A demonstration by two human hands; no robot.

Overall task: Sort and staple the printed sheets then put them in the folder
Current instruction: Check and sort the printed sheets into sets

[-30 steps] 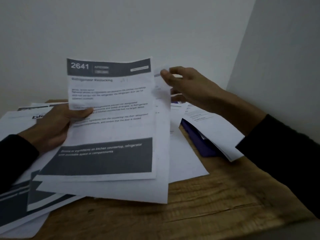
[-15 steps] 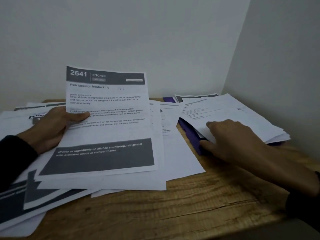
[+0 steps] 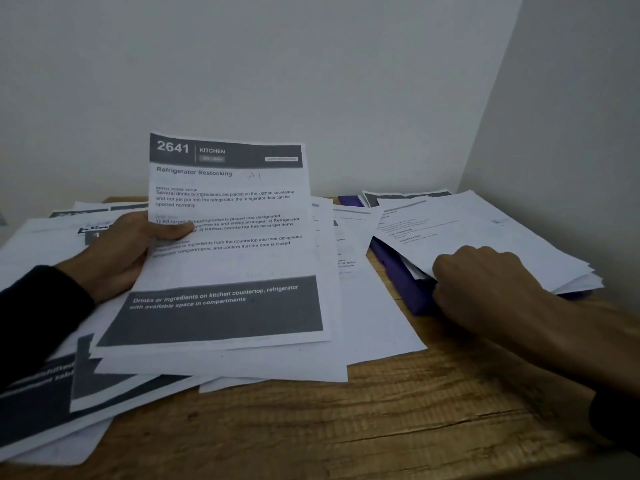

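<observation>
On the wooden desk (image 3: 398,420) in the corner of the room, printed sheets lie spread in loose, overlapping layers. My left hand (image 3: 121,251) grips the left edge of a small set of sheets, its thumb curled across the front of the top sheet (image 3: 232,244) and the other fingers hidden behind it. That sheet is headed "2641 KITCHEN" and "Refrigerator Restocking", with a dark band of white text along its lower part; it is tilted up toward me, its bottom edge resting on the loose sheets (image 3: 363,306) that cover the middle of the desk. More loose pages with dark printed blocks (image 3: 52,386) lie under and to the left of my left forearm. To the right, well apart from the held sheet, the purple folder (image 3: 401,275) lies flat on the desk with a stack of sheets (image 3: 485,233) on top of it, fanned out toward the wall. My right hand (image 3: 485,285) rests at the near edge of that stack, just where it meets the folder, knuckles up and fingers curled downward; the fingertips are hidden, so I cannot tell whether they pinch the paper, the folder or only press on them.
</observation>
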